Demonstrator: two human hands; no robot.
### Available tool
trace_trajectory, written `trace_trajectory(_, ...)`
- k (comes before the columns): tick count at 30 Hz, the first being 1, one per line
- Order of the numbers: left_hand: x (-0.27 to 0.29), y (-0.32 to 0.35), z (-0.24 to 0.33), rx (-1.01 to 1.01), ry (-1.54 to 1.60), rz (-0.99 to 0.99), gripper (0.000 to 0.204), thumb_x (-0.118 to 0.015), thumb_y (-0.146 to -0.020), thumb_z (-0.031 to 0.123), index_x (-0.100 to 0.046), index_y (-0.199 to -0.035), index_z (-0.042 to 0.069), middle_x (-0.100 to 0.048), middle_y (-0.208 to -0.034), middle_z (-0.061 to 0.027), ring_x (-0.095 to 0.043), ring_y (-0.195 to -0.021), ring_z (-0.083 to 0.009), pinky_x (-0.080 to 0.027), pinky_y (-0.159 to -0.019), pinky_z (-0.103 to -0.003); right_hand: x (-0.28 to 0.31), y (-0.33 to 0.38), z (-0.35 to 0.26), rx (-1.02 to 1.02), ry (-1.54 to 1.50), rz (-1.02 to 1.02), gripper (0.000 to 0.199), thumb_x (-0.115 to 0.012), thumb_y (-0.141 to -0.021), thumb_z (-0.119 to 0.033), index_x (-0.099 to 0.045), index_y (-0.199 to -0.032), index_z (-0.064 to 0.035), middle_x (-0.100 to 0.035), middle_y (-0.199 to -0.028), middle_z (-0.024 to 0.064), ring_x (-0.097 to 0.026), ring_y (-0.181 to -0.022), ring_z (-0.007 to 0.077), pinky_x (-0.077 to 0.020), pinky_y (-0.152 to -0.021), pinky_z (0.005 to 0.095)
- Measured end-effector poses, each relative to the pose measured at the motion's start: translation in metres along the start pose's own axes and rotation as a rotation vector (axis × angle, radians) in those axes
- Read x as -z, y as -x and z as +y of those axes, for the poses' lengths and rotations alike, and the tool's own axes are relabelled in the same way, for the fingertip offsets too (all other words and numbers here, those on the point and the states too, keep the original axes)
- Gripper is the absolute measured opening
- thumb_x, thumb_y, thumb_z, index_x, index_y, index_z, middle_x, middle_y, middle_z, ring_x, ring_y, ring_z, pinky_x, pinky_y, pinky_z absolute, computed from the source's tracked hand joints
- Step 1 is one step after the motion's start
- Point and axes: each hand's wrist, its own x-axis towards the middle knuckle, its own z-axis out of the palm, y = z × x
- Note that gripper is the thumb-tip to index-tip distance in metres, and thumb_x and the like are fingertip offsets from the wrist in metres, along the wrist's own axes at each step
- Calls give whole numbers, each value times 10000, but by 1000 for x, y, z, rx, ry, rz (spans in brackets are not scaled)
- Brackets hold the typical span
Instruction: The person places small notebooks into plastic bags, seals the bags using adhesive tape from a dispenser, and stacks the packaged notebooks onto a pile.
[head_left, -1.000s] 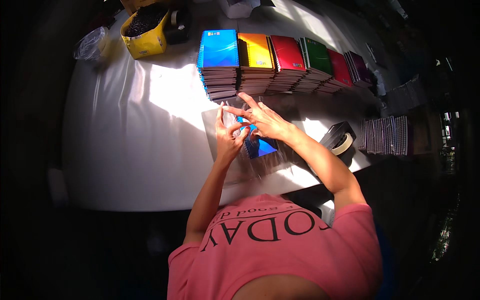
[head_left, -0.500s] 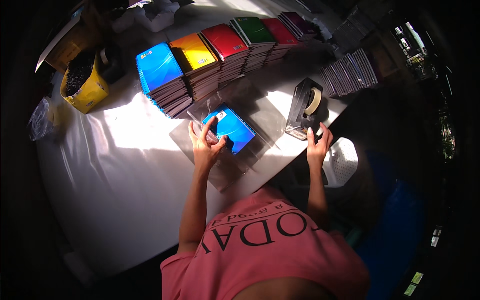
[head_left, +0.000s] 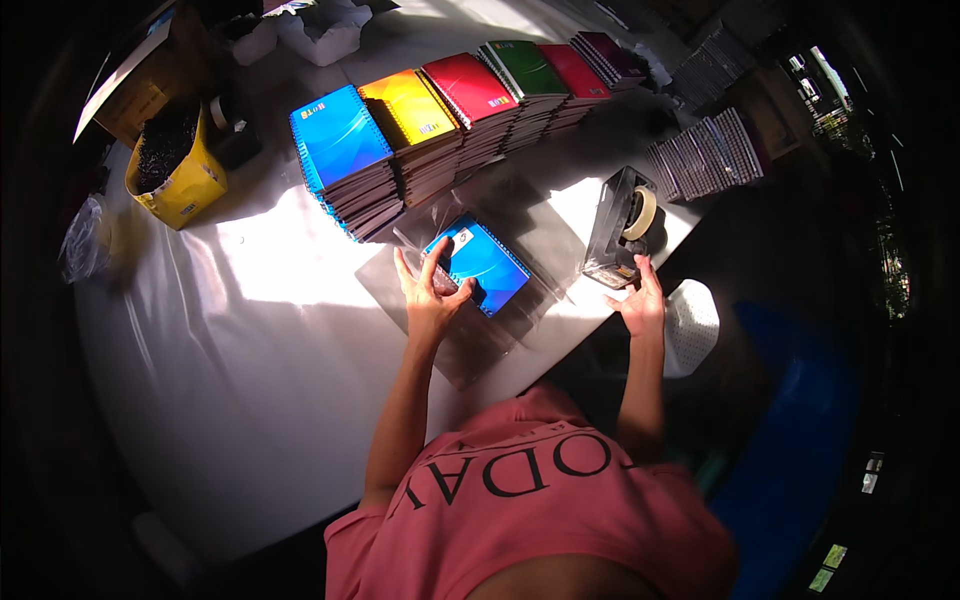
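A small blue spiral notebook [head_left: 497, 272] lies on clear plastic sheets [head_left: 392, 287] on the table. My left hand [head_left: 430, 298] grips it at its left edge, thumb and forefinger pressed on the cover with clear film around them. Beside the front end of a black tape dispenser [head_left: 607, 235], my right hand [head_left: 643, 300] has its thumb stretched out and its fingers apart. A roll of tan tape [head_left: 642, 214] sits in the dispenser. Whether my right fingertips touch the dispenser or a tape end, I cannot tell.
Stacked spiral notebooks with blue [head_left: 340, 135], yellow [head_left: 410, 105], red and green covers stand behind. More notebooks [head_left: 707, 155] are piled at the right. A yellow container [head_left: 185, 190] with dark contents is at the left. A white perforated plastic piece [head_left: 692, 328] stands beyond the table's edge.
My right hand has turned, with its thumb now spread out to the left below the tape dispenser. My left hand stays on the blue notebook. The whole view has shifted slightly.
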Motion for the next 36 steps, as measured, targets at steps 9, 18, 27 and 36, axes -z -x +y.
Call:
trace_trajectory(9, 0, -6, -19, -71, 108, -42, 750, -762, -699, 116, -406, -1356, 166, -21, -1464, -273, -624, -949, -222, -588, -684, -246, -30, 64, -2, 1013, 1730, 665, 140, -675, -794, -189, -722, -887, -94, -491, -1303, 98, -481, -1143, 243, -384, -914, 389)
trace_trajectory(18, -2, -6, -17, -5, 101, -36, 780, -768, -653, 220, -416, -1350, 208, -205, -1420, -242, -236, -1273, -345, -467, -920, -372, -191, 21, 24, 3, 1106, -1133, 697, -639, -820, -121, -284, -1420, -105, -611, -651, 58, -464, -450, 69, -388, -428, 221)
trace_trajectory(27, 3, -5, -15, -19, 84, -76, 820, -780, -698, 191, -348, -1395, 209, 87, -1449, -307, -668, -821, -234, -584, -683, -269, -241, 23, 51, 552, 1819, -879, 1047, -801, -526, -368, -279, -1368, -29, -637, -730, 224, -641, -753, 392, -493, -706, 475)
trace_trajectory(36, 1, 5, 5, 127, 372, -167, 1050, -769, -734, 201, -10, -1457, 142, -183, -1453, -212, -365, -1264, -312, -480, -893, -380, -155, -32, 73, 294, 1317, -930, 1004, -715, -603, -645, -437, -1268, 53, -426, -1293, 256, -434, -1205, 367, -344, -1014, 412)
